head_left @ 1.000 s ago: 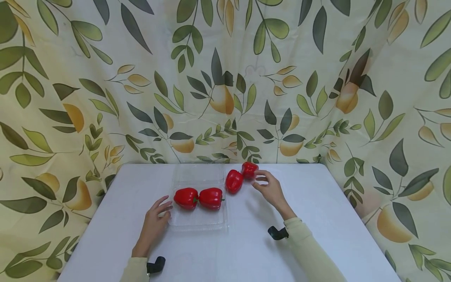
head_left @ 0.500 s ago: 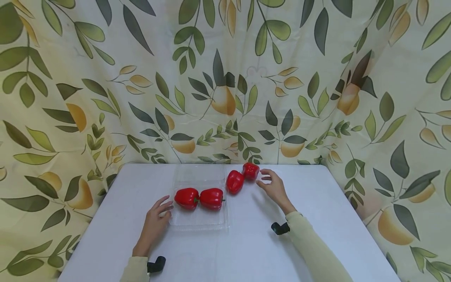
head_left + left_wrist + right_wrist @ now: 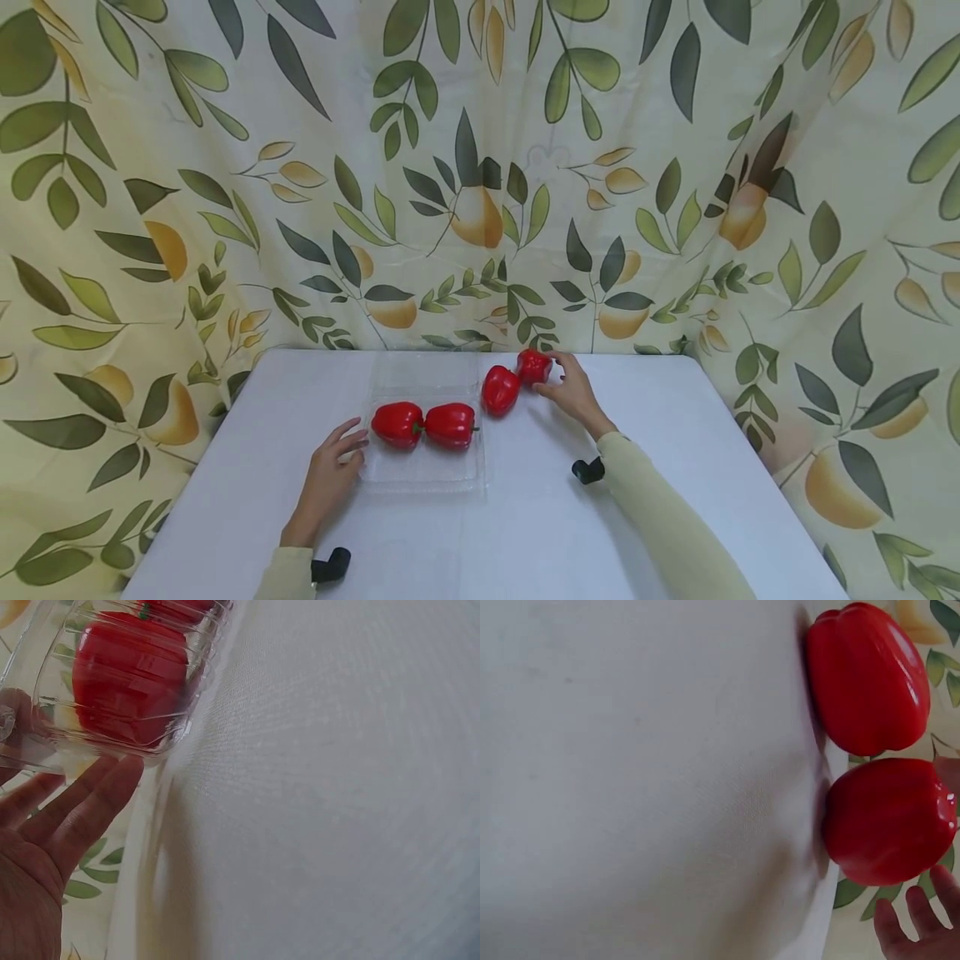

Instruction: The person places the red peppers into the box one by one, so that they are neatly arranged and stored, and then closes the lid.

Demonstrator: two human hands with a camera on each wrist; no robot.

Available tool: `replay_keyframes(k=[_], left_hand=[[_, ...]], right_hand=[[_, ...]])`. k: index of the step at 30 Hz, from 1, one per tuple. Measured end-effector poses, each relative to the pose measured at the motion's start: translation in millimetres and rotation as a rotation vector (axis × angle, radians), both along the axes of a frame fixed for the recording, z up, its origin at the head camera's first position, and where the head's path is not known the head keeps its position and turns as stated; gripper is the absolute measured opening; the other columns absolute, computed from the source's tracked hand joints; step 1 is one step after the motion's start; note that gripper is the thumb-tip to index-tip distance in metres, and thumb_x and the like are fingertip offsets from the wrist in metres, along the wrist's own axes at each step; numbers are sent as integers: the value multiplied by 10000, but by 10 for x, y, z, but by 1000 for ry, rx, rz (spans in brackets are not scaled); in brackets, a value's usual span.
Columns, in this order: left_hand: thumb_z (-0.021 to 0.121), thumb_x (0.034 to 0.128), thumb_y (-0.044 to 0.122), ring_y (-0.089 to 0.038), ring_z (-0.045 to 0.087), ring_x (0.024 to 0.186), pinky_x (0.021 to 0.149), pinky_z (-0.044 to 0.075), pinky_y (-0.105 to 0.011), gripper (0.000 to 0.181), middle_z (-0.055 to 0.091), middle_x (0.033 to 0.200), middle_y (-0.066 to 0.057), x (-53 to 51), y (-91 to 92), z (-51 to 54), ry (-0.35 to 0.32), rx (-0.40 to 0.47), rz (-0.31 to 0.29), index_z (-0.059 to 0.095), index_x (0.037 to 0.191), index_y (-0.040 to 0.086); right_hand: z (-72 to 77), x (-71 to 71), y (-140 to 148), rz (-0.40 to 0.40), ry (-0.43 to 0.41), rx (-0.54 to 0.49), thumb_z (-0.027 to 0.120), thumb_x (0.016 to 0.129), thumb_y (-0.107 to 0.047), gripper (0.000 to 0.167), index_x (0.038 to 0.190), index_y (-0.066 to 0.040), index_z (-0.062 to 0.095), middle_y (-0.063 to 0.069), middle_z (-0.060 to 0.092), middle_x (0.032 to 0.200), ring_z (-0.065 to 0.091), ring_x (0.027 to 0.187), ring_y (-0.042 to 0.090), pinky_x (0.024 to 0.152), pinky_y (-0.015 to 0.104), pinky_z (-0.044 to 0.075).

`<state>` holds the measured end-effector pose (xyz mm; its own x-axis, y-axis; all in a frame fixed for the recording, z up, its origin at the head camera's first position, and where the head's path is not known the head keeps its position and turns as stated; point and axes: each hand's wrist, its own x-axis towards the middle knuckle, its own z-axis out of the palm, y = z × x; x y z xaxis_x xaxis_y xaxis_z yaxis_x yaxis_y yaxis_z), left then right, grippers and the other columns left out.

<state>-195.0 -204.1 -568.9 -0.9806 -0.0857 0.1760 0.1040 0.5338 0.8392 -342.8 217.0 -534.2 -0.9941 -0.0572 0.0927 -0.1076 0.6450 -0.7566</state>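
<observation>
Two red bell peppers, the left one (image 3: 397, 425) and the right one (image 3: 450, 426), lie side by side in a clear plastic clamshell container (image 3: 423, 472). My left hand (image 3: 331, 472) touches the container's left wall with extended fingers; in the left wrist view its fingertips (image 3: 126, 771) meet the ribbed side. To the right of the container, one bell pepper (image 3: 500, 390) lies on the table beside a farther one (image 3: 533, 367). My right hand (image 3: 576, 393) spreads its thumb and fingers about the right side of that farther pepper (image 3: 891, 821). Whether every fingertip makes contact is unclear.
A white-covered table (image 3: 540, 533) bears everything. Its far edge meets a curtain (image 3: 480, 167) printed with leaves and fruit. The container's lid (image 3: 423, 372) lies folded back towards the curtain. Each wrist wears a small black camera.
My right hand first draws slightly away from the farther pepper, then comes back in around its right side. The left hand, the container and the peppers keep their places.
</observation>
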Motion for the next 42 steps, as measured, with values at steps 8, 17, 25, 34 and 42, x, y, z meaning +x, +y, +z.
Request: replay_keyframes(k=[8,17,25,34,42], left_hand=[[606,913,36,-255,670,1130,892,587,-367,337,541,1439,-50,27,-43,-26,15,-19,9,677,1240,72],[604,912,32,-270,660,1148,898,586,-371,350,536,1442,-56,19,-14,-21,-2,4,13,670,1252,81],[591,905,26,-267,679,1113,882,591,-358,335,547,1431,-63,-20,-4,-3,33,0,5,679,1228,44],[593,908,29,-269,674,1122,892,586,-358,339,545,1434,-63,-24,-12,-29,23,-8,3,677,1236,58],[598,914,29,-271,678,1120,881,588,-362,331,538,1440,-59,-15,-10,-14,39,-16,-5,678,1234,57]], right_hand=[[-54,-164,-45,55,-15,15,784,803,-177,785,1478,-105,390,165,360,1540,331,1421,396,1112,614,390],[-10,-232,-81,77,-21,4,786,770,-105,765,1451,-121,439,171,393,1519,310,1426,416,1128,666,323],[-35,-263,-76,98,-3,12,764,792,-54,703,1426,-110,464,194,453,1458,393,1364,429,1105,632,381],[-27,-241,-73,54,-10,27,757,827,-152,716,1457,-85,423,199,475,1438,424,1333,415,1061,601,447],[-22,-158,-41,-20,-22,9,739,847,-250,704,1461,-118,422,201,476,1437,437,1318,410,1057,585,455]])
